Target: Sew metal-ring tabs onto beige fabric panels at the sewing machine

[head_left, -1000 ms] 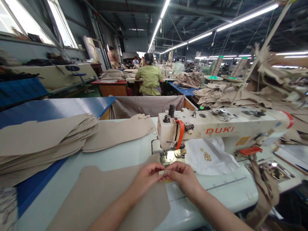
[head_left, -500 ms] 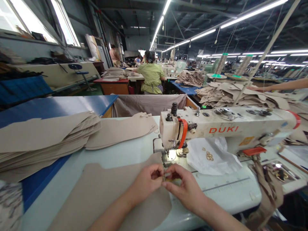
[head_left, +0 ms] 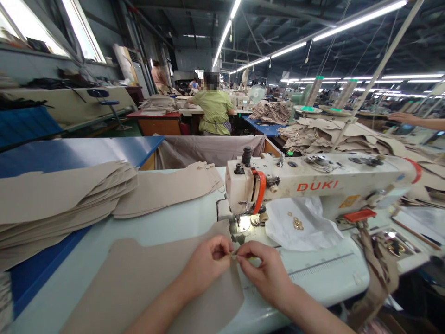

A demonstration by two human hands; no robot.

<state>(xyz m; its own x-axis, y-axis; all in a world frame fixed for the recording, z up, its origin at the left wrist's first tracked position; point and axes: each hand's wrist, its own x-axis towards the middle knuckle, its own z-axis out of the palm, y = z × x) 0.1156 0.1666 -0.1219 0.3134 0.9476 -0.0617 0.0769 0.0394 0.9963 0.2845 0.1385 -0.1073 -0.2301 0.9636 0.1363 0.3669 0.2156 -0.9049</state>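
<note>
A large beige fabric piece (head_left: 149, 273) lies flat on the pale table, in front of the sewing machine (head_left: 313, 183). Over its right edge, my left hand (head_left: 212, 262) pinches something too small to make out. The fingertips of my right hand (head_left: 262, 266) meet it there, also closed in a pinch on something small. Just behind both hands is the lit needle area (head_left: 243, 223). Gold-coloured rings (head_left: 298, 223) rest on a white sheet (head_left: 278, 232) under the machine arm.
Stacked beige pieces (head_left: 62, 199) lie at the left, with more (head_left: 170, 190) behind. Beige straps (head_left: 377, 269) hang at the right beside a metal tray (head_left: 396, 243). A person in green (head_left: 213, 109) sits ahead; another person's hand (head_left: 403, 118) reaches in at right.
The view has shifted slightly, moving the scene left. My fingertips stay together, with the right fingers pinched closer. The other person's hand at the right has lifted off the beige pile.
</note>
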